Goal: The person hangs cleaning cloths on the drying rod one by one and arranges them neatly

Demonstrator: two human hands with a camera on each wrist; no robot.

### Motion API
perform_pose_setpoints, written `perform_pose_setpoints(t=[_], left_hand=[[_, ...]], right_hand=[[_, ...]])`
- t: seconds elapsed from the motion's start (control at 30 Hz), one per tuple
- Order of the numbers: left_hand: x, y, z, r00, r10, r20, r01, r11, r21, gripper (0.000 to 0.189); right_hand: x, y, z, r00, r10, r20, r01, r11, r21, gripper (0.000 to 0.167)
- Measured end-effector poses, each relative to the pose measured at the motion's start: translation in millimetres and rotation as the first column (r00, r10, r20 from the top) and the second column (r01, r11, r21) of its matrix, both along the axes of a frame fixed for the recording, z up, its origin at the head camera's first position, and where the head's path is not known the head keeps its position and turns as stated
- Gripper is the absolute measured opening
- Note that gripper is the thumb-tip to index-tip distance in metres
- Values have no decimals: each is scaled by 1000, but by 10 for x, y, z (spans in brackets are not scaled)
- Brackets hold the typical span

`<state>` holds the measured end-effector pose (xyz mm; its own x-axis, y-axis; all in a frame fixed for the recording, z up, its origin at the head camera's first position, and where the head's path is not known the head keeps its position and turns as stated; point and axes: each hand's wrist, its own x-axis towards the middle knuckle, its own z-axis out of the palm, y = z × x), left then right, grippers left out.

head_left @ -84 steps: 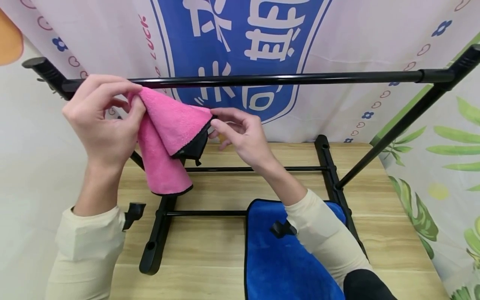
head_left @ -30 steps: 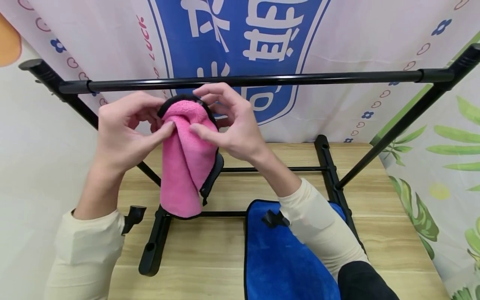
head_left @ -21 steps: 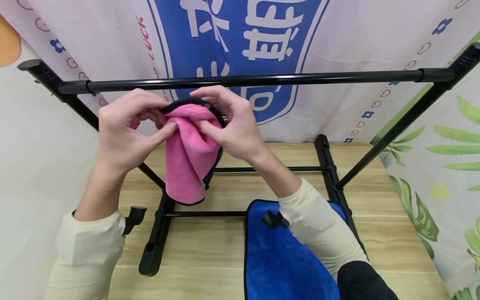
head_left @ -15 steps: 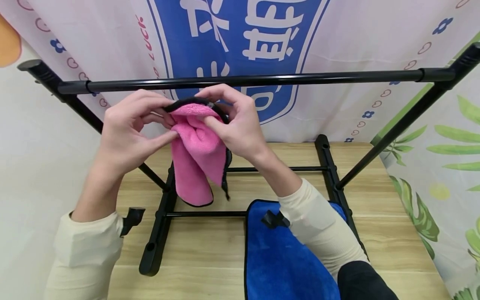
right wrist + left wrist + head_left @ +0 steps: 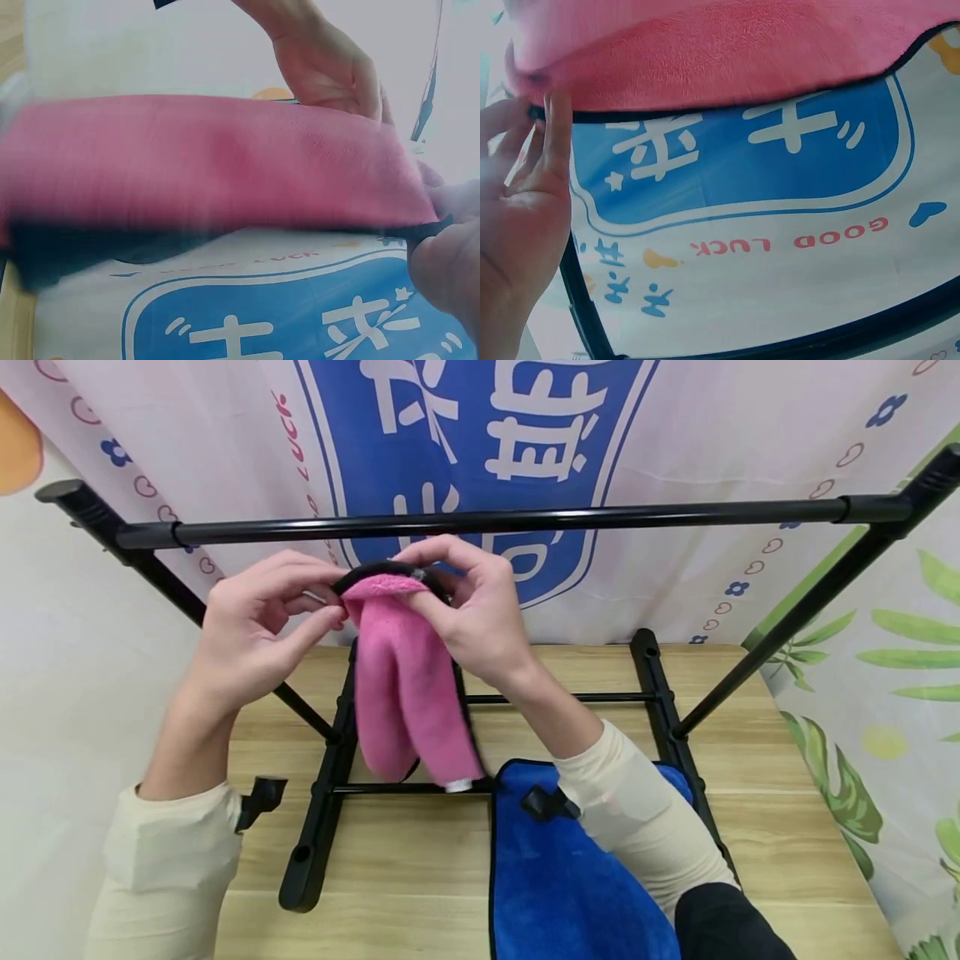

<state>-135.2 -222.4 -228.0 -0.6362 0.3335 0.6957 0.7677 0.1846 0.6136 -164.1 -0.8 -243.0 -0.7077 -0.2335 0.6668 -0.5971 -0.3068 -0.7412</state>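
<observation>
A pink towel (image 5: pixel 397 685) with black edging hangs in long folds from both hands, just below the rack's top bar (image 5: pixel 510 518) in the head view. My left hand (image 5: pixel 258 627) pinches the left end of its upper edge between thumb and fingers. At the other end my right hand (image 5: pixel 480 610) grips the edge, thumb on the near side. A small white tag (image 5: pixel 459 785) shows at the towel's lower corner. In the left wrist view the towel (image 5: pixel 727 60) spreads above my left hand (image 5: pixel 525 202); in the right wrist view the towel (image 5: pixel 210 161) is blurred.
The black rack stands on a wooden surface (image 5: pixel 397 877), with a slanted right post (image 5: pixel 795 627) and low crossbars (image 5: pixel 555 698). A blue towel (image 5: pixel 570 868) with black edging is at the lower right, under my right forearm. A printed cloth (image 5: pixel 675 435) hangs behind.
My left hand has come right, away from the top bar, and the right hand has shifted slightly left. The pink towel, bunched half a second ago, now hangs longer, its white tag showing.
</observation>
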Motion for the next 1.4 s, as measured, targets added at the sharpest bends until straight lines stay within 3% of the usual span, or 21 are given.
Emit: perform_pose_setpoints(t=[0.2, 0.4, 0.5, 0.6, 0.7, 0.83, 1.0, 1.1, 1.2, 1.33, 1.4], left_hand=[[-32, 28, -45, 990, 130, -50, -135, 983, -121, 25], [-42, -28, -138, 960, 276, -53, -278, 905, -321, 20], [-35, -63, -165, 938, 342, -62, -342, 875, -342, 15], [-25, -94, -164, 919, 383, -96, -394, 867, -304, 12], [-15, -119, -153, 906, 403, -131, -424, 866, -266, 11], [-2, -135, -140, 905, 410, -111, -425, 860, -282, 10], [-11, -201, -173, 893, 443, -74, -432, 802, -413, 14], [-24, -271, -211, 881, 461, -104, -451, 753, -479, 18], [-32, -344, -245, 868, 474, -145, -479, 726, -494, 17], [-26, -416, -268, 851, 496, -173, -516, 730, -449, 12], [-14, -427, -260, 846, 507, -162, -525, 745, -411, 10]], right_hand=[[18, -9, -4, 1000, -8, -19, 8, 1000, 0, 20], [17, 22, 0, 999, -31, -44, 29, 998, -47, 19], [23, 44, -16, 997, -58, -46, 55, 997, -62, 17], [29, 77, -40, 995, -92, -43, 89, 994, -65, 15], [33, 123, -61, 993, -112, -36, 110, 992, -59, 16], [31, 164, -85, 992, -121, -38, 118, 991, -62, 15], [30, 180, -99, 990, -136, -46, 133, 989, -63, 14], [28, 209, -103, 986, -157, -59, 153, 986, -67, 13], [15, 260, -107, 980, -182, -82, 175, 981, -86, 13], [-6, 328, -119, 976, -195, -99, 186, 978, -99, 13], [-14, 356, -126, 976, -198, -92, 189, 977, -93, 13]])
